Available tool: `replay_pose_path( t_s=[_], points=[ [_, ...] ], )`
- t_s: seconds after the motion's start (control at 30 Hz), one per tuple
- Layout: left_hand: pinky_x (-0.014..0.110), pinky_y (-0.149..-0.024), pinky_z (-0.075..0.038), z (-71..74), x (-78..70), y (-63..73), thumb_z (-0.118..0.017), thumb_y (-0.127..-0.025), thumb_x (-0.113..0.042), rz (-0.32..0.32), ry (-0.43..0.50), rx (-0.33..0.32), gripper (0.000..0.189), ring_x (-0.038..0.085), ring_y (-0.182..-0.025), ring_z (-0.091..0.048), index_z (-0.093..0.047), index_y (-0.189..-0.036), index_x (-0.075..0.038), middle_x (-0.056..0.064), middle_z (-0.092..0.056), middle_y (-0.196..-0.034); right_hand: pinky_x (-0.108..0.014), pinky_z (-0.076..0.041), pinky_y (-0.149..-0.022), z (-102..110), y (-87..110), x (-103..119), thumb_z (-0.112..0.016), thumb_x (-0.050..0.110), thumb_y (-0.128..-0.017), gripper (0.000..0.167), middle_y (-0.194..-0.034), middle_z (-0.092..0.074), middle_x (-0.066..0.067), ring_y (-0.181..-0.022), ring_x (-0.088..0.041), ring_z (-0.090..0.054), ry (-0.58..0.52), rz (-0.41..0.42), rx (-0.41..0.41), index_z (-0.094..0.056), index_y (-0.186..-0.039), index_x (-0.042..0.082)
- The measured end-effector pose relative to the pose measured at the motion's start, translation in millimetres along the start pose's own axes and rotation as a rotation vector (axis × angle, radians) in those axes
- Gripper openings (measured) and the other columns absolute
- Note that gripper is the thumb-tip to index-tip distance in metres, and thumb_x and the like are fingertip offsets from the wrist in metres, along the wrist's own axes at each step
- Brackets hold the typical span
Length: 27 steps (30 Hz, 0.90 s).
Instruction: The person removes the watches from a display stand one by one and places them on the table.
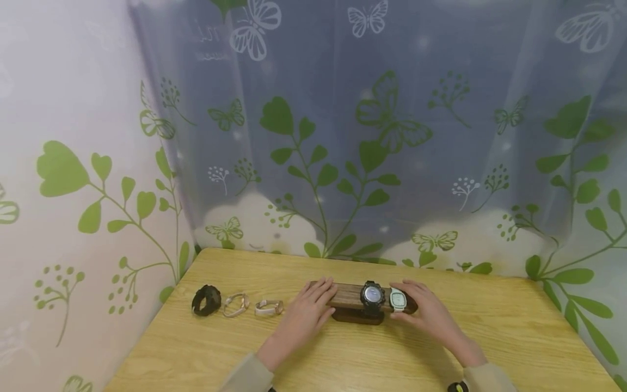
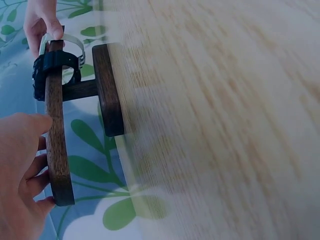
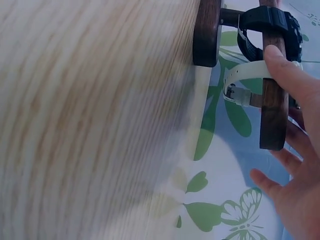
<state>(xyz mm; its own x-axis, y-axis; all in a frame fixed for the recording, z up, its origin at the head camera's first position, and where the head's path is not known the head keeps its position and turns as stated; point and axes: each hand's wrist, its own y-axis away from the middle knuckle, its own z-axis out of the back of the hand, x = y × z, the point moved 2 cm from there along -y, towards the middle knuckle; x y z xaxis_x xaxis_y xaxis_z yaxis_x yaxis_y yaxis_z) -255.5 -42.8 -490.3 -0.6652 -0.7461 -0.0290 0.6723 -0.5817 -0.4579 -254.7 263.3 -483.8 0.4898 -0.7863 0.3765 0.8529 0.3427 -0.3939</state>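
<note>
A dark wooden watch stand [image 1: 345, 295] has a horizontal bar on a short post and base [image 2: 110, 92]. My left hand [image 1: 306, 309] grips the bar's left end, thumb at the front edge and fingers at the back. A black watch [image 1: 373, 295] is strapped around the bar right of its middle. Beside it, toward the right end, a pale mint-white watch [image 1: 398, 299] sits on the bar, its strap looped below and buckle [image 3: 235, 93] closed. My right hand [image 1: 431, 313] pinches this watch at the bar, thumb on the strap's front side, fingers behind.
On the table's left side stand a black watch [image 1: 206, 300], a thin rose-gold and pale watch [image 1: 236, 305] and a white-strapped watch [image 1: 269, 307], in a row. The wooden table [image 1: 235, 359] ends at a patterned curtain [image 1: 313, 163] behind.
</note>
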Motion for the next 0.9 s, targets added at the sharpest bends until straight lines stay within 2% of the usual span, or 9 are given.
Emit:
replay_pose_path(
  t_s=[0.43,0.9],
  points=[
    [0.045,-0.121,-0.031,-3.3,-1.2,-0.3,-0.061,-0.103,-0.031,0.002,-0.002,-0.004,0.051,0.026,-0.142,-0.046,-0.051,-0.148,-0.009,0.011,-0.048,-0.154,-0.062,-0.053,-0.092,5,2.2,-5,-0.091,0.032,-0.074,0.067,-0.127,-0.066,-0.011,-0.118,-0.038,-0.06,0.025,0.041,-0.038,-0.066,-0.132,0.011],
    [0.047,-0.12,-0.034,-2.7,1.5,1.3,-0.064,-0.101,-0.03,-0.019,-0.014,-0.049,0.051,0.027,-0.141,-0.047,-0.054,-0.146,-0.008,0.012,-0.05,-0.152,-0.066,-0.052,-0.091,16,13.3,-18,-0.09,0.029,-0.074,0.068,-0.127,-0.068,-0.013,-0.117,-0.04,-0.06,0.037,0.032,-0.074,-0.065,-0.133,0.01]
  ],
)
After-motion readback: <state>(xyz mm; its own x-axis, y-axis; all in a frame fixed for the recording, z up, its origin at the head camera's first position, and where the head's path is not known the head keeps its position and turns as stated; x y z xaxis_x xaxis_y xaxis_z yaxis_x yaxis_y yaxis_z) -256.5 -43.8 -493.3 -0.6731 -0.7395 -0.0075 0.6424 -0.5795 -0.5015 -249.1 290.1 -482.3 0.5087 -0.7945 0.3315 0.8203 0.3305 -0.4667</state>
